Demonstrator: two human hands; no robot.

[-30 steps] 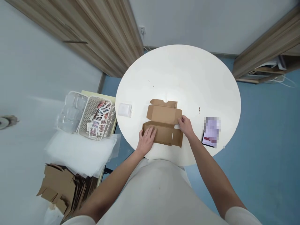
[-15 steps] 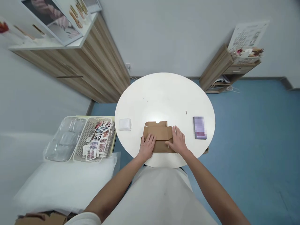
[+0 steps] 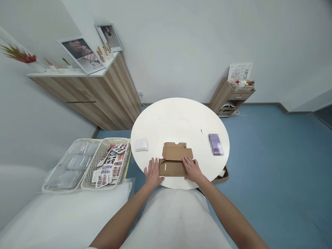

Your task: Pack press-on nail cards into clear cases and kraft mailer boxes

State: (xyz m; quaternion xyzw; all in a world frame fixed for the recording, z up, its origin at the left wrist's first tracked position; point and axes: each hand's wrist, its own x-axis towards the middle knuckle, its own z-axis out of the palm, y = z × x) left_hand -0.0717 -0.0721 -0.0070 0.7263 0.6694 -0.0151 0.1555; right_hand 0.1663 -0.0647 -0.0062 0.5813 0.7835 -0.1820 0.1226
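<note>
While one cardboard box [image 3: 174, 159] lies flat, two hands flank it.

a flat brown cardboard box blank [image 3: 175, 160] lies unfolded on the round white table. it sits by the near edge, flaps spread open.

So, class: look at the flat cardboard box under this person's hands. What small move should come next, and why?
Probably fold up the near panel of the cardboard box: it lies flat and unfolded, the right hand presses on it, and the left hand rests at its left edge on the table.
</note>
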